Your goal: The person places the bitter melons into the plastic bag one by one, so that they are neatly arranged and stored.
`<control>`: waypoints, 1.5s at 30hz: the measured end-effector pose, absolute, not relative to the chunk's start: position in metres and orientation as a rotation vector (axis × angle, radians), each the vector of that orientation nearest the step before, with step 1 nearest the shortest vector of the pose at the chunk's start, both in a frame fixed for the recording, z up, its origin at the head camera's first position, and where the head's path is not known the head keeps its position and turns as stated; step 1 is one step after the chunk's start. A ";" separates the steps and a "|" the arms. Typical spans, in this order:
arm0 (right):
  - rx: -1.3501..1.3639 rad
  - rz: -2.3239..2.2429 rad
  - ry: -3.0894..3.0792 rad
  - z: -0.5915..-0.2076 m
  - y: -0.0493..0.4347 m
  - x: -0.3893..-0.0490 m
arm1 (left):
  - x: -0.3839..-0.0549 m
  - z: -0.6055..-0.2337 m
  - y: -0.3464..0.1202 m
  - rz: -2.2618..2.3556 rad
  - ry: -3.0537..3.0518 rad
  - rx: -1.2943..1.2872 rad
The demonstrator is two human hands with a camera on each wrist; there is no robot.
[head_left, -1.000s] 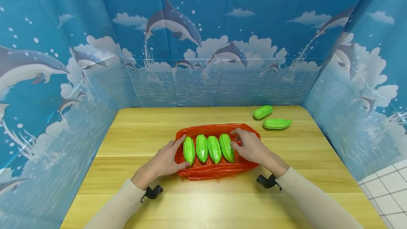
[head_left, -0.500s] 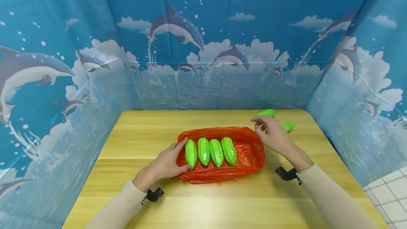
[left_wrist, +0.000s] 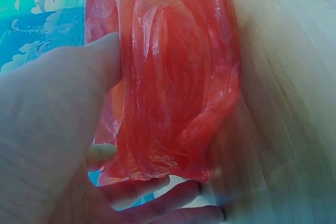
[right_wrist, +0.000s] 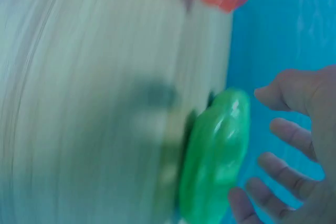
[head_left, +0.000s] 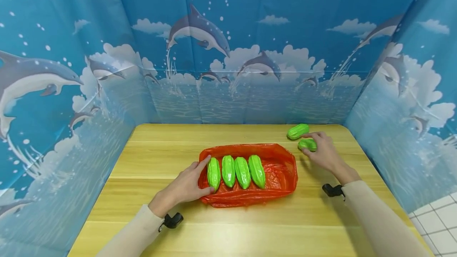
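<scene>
A red plastic bag [head_left: 282,174] lies spread wide on the table, with several glossy green ridged gourds [head_left: 228,171] side by side in it. My left hand [head_left: 183,185] holds the bag's left end, thumb and forefinger over its rim; the left wrist view shows the thumb [left_wrist: 107,59] reaching behind the red film. To the right of the bag, my right hand [head_left: 323,154] is around a loose green gourd [head_left: 308,144], thumb and fingers spread on either side. In the right wrist view the fingers stand loosely bent beside a green gourd [right_wrist: 218,156].
Another loose green gourd [head_left: 298,131] lies just behind the one at my right hand, near the table's back edge. A dolphin-print curtain [head_left: 235,94] rises behind and on both sides of the wooden table [head_left: 228,229].
My right hand has left the rightmost gourd in the bag and moved right and back to a loose gourd outside it. The left hand stays at the bag's left end.
</scene>
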State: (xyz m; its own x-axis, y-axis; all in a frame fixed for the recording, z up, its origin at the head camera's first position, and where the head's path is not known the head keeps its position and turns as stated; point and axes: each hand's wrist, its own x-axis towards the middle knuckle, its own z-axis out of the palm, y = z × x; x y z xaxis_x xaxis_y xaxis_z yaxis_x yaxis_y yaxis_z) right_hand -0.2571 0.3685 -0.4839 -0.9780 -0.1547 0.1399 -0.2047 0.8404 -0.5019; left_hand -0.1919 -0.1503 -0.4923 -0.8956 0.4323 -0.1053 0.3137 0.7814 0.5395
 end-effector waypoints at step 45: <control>0.218 0.514 -3.045 -0.501 0.401 -0.260 | -0.193 -0.495 -0.150 0.750 2.749 0.567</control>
